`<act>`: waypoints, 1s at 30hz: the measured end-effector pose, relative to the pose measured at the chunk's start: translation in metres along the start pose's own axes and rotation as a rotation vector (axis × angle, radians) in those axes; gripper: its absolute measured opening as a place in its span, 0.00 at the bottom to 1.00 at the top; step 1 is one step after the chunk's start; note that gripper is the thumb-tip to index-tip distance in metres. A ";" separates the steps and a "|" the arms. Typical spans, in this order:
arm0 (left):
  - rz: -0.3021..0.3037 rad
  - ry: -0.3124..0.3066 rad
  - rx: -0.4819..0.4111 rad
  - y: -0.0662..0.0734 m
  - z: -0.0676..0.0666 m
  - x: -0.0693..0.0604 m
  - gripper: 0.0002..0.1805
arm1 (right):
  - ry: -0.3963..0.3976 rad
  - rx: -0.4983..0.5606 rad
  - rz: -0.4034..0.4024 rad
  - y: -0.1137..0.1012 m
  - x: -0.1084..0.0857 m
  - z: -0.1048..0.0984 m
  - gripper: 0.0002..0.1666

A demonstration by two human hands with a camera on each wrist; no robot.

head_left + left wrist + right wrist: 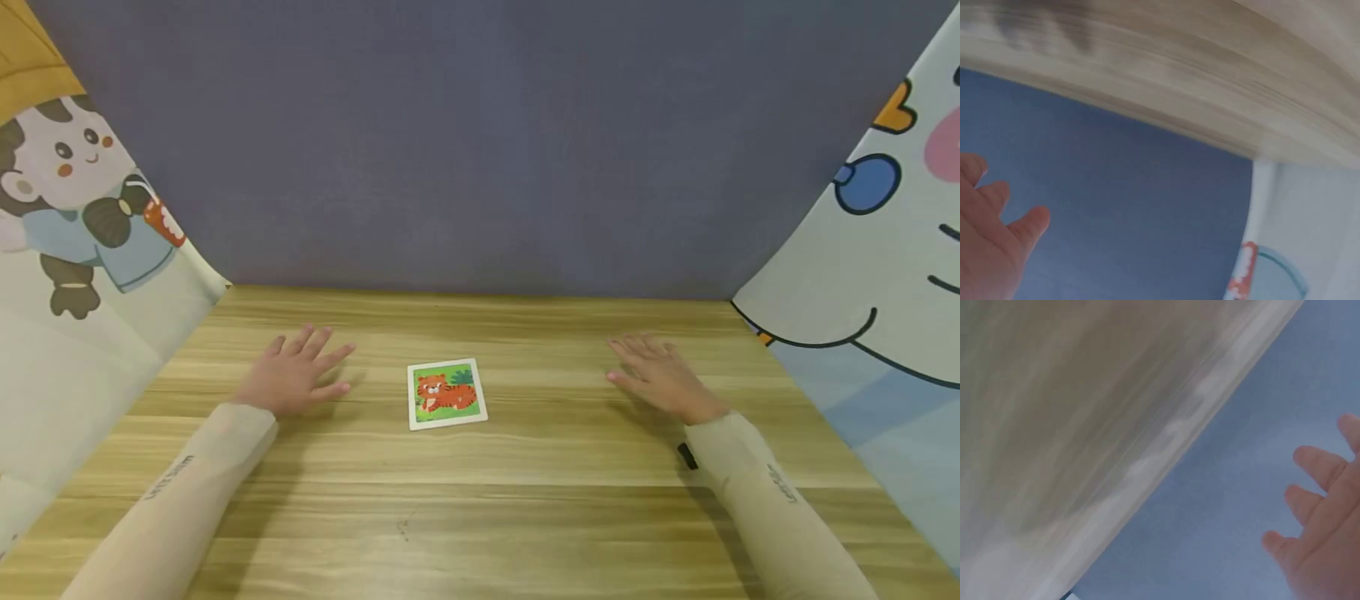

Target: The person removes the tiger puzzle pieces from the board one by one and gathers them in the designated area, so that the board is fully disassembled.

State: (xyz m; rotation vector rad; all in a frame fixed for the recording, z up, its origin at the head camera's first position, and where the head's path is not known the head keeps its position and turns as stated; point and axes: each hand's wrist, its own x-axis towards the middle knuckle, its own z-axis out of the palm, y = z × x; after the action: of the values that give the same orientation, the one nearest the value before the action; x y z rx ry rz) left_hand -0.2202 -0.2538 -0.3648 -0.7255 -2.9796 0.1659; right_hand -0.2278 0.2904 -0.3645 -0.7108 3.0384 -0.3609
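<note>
A square card (pixel 447 394) with a white border lies on the wooden table, picturing an orange striped tiger on green. To its left is my left hand (pixel 294 372), fingers spread and holding nothing. On the card's other side, farther away, my right hand (pixel 660 375) is also spread and holds nothing. Neither hand touches the card. In the left wrist view, part of the left hand (pixel 991 240) shows against the blue-grey panel. Fingers of the right hand (pixel 1325 515) appear at the right edge of the right wrist view. The card is out of both wrist views.
The wooden table (pixel 480 517) meets a blue-grey panel (pixel 480 150) at its far edge. Cartoon-printed cloths hang on the left (pixel 82 192) and right (pixel 862 275). A small black piece (pixel 687 456) shows beside the right sleeve cuff.
</note>
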 end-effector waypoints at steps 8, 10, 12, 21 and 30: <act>0.067 -0.017 -0.043 0.020 -0.003 0.007 0.36 | 0.033 0.084 -0.068 -0.009 0.009 0.005 0.38; 0.076 -0.023 -0.058 0.023 -0.003 0.008 0.36 | 0.035 0.151 -0.065 -0.010 0.009 0.003 0.37; 0.082 -0.023 -0.076 0.025 -0.002 0.010 0.36 | 0.033 0.216 -0.057 -0.010 0.009 0.001 0.36; 0.115 -0.074 -0.128 0.035 0.010 0.031 0.36 | 0.005 0.306 0.002 -0.012 0.013 -0.008 0.31; 0.157 -0.123 -0.165 0.054 0.001 0.047 0.38 | 0.007 0.221 0.004 -0.026 0.028 -0.004 0.28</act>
State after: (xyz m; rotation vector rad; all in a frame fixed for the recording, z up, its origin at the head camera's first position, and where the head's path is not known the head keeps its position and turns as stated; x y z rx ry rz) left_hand -0.2373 -0.1849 -0.3705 -1.0041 -3.0782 -0.0285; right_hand -0.2416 0.2565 -0.3530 -0.6894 2.9408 -0.6859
